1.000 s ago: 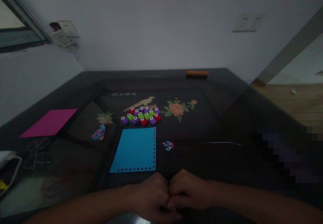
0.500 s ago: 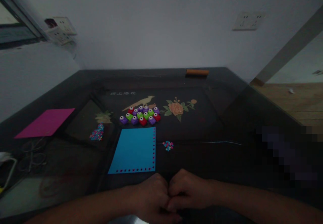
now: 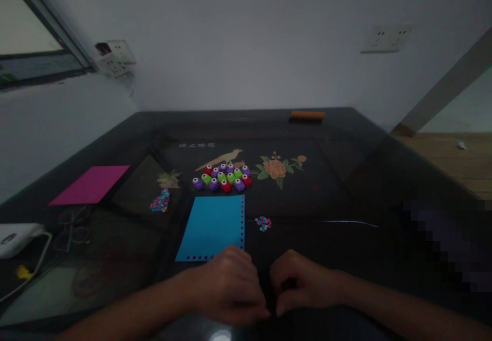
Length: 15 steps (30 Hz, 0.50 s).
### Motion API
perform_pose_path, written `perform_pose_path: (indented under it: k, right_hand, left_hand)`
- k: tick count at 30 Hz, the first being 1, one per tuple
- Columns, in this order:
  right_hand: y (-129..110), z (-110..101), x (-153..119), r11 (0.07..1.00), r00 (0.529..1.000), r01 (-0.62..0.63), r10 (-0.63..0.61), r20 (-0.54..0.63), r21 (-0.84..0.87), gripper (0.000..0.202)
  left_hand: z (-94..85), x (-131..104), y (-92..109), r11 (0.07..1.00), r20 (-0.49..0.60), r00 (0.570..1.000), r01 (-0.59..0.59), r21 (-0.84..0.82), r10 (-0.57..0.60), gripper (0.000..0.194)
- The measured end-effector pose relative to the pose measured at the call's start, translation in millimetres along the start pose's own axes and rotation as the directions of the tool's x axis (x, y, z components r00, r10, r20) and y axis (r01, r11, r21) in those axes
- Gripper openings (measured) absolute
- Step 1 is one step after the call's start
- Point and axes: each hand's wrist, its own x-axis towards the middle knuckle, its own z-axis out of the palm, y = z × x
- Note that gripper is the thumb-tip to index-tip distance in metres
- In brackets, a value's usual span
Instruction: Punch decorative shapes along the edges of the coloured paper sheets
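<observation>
My left hand (image 3: 232,287) is closed, its fingers curled and its thumb pointing right, over the lower right corner of a blue sheet of paper (image 3: 214,223). Close beside it, a small gap away, my right hand (image 3: 302,282) is also closed, with fingers curled toward the thumb. Whether either hand holds something small is hidden. Dark reddish dots run along the sheet's right and bottom edges. Just right of the sheet lies a small pile of pink, blue and white bits (image 3: 263,223). Beyond it sit several purple, green and red craft punches (image 3: 222,176) with white round tops.
At the left are a pink sheet (image 3: 92,184), a second pile of coloured bits (image 3: 160,200), a coiled cable (image 3: 71,228) and a white device with a cord (image 3: 19,238). An orange-brown roll (image 3: 307,114) lies at the dark table's (image 3: 346,141) back edge, near the wall.
My two hands were pressed together and have come slightly apart. The left hand now covers the blue sheet's lower right corner. The view has shifted a little to the left.
</observation>
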Motion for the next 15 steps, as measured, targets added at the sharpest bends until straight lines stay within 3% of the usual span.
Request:
perform_pose_path:
  k: [2, 3, 5, 6, 7, 11, 15]
  right_hand:
    - [-9, -9, 4, 0.999, 0.998, -0.013, 0.01, -0.065, -0.052, 0.052]
    - [-14, -14, 7, 0.996, 0.995, -0.024, 0.015, -0.102, -0.086, 0.052]
    - [-26, -25, 17, 0.986, 0.983, -0.067, 0.04, -0.177, -0.15, 0.05]
    - [-30, -31, 23, 0.979, 0.977, -0.089, 0.05, -0.205, -0.185, 0.048]
    - [-34, -37, 31, 0.964, 0.97, -0.124, 0.069, -0.231, -0.233, 0.044]
    - [-32, -56, 64, 0.812, 0.924, -0.27, 0.067, -0.376, -0.518, 0.016]
    - [-9, -61, 88, 0.605, 0.898, -0.357, 0.015, -0.439, -0.711, 0.027]
  left_hand:
    - [-28.8, -11, -12, 0.982, -0.129, 0.974, 0.188, 0.009, -0.185, 0.029]
    - [-42.2, -18, -21, 0.946, -0.191, 0.931, 0.323, 0.036, -0.311, 0.026]
    - [-64.1, -36, -42, 0.826, -0.337, 0.795, 0.558, 0.083, -0.504, 0.023]
    - [-72.0, -45, -52, 0.777, -0.386, 0.745, 0.621, 0.103, -0.545, 0.023]
    - [-77.9, -52, -61, 0.743, -0.401, 0.722, 0.656, 0.136, -0.564, 0.023]
    - [-86.9, -69, -83, 0.716, -0.356, 0.742, 0.659, 0.229, -0.568, 0.023]
    - [-86.6, -73, -88, 0.706, -0.294, 0.755, 0.653, 0.272, -0.586, 0.022]
